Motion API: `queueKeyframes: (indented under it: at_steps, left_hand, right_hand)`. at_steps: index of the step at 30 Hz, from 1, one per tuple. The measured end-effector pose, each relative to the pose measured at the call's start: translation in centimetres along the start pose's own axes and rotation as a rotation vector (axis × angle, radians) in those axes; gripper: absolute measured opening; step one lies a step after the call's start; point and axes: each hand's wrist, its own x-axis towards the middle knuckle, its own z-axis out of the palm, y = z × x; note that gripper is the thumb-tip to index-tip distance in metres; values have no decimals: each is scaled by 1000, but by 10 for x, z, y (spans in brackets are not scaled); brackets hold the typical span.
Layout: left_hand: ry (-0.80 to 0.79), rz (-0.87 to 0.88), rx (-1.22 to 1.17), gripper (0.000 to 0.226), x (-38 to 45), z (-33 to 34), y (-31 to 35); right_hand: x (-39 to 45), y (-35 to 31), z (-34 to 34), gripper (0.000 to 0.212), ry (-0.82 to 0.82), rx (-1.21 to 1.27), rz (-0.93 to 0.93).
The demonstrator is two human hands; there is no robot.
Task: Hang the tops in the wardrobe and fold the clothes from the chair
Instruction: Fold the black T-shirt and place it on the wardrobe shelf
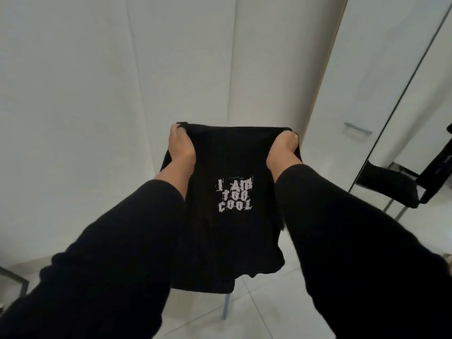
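One black printed top (232, 167), seemingly folded.

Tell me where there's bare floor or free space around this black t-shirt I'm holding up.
Both hands, left hand and right hand, hold the black t-shirt up by its top edge. Bare floor tiles show below its hem, beside a grey chair leg. More bare tile lies right of the shirt, before the mirror. The wardrobe doors close off the front.

Top (232, 167) before wardrobe (146, 69) (chair (226, 307) below)
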Motion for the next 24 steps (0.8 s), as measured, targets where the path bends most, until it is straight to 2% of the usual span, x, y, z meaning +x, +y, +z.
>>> queueKeyframes:
  at_steps: [3,4,6,9,12,13,14,16,18,21,24]
  left_hand:
    - [-161,-94,-218,26,9,-10,18]
    - [-216,-125,-259,27,14,-15,21]
    - [-342,-127,-223,32,23,-29,27]
    - [-495,-158,-176,36,38,-53,34]
    - [-606,-233,-104,41,49,-70,39]
    - [-635,-239,-67,42,51,-74,41]
    - [-663,-244,-40,43,53,-77,43]
    - [-703,-246,-15,42,54,-82,47]
    - [-706,-249,-1,42,58,-86,47]
    - [-706,-268,39,42,69,-94,39]
    - [-628,-264,3,38,81,-94,24]
  right_hand:
    - [10,-6,-5,33,-193,-35,89]
    - [11,-8,-5,36,-257,-37,124]
    - [13,-10,-6,49,-386,-38,146]
    - [19,-13,-4,49,-533,-163,115]
    - [11,-15,3,76,-780,-372,150]
    - [7,-14,6,78,-865,-437,171]
    - [5,-12,9,70,-929,-485,192]
    - [-1,-8,16,35,-1012,-553,202]
    - [0,0,25,11,-991,-544,194]
    - [3,11,37,11,-883,-501,203]
    - [12,28,55,21,-638,-478,178]
